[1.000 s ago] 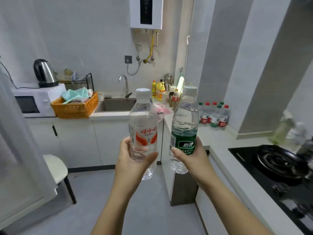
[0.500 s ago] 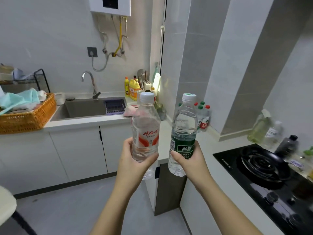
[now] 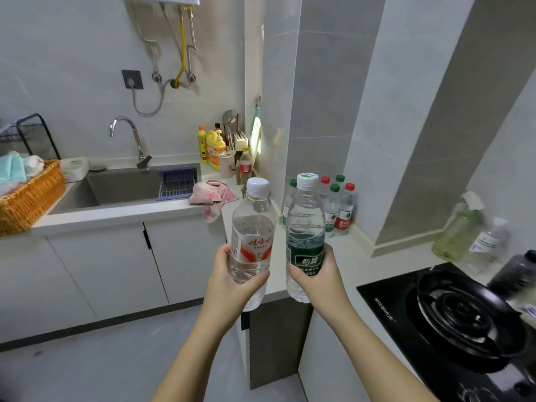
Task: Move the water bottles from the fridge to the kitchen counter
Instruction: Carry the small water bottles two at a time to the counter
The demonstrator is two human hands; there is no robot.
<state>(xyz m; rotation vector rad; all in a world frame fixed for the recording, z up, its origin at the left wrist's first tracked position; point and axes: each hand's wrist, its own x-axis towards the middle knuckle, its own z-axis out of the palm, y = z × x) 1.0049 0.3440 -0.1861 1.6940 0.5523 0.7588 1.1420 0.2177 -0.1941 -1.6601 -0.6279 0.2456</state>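
bare forearms (image 3: 188, 352), left hand (image 3: 229, 282), right hand (image 3: 322, 281)

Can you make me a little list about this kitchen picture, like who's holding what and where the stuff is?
left hand: grips the red-label bottle, upright
right hand: grips the green-label bottle, upright
caps: white, on both held bottles
counter: just behind the hands; neither held bottle rests on it yet
corner of counter: small bottles with red and green caps
sink: to the left, pink cloth beside it
stove: to the right, black
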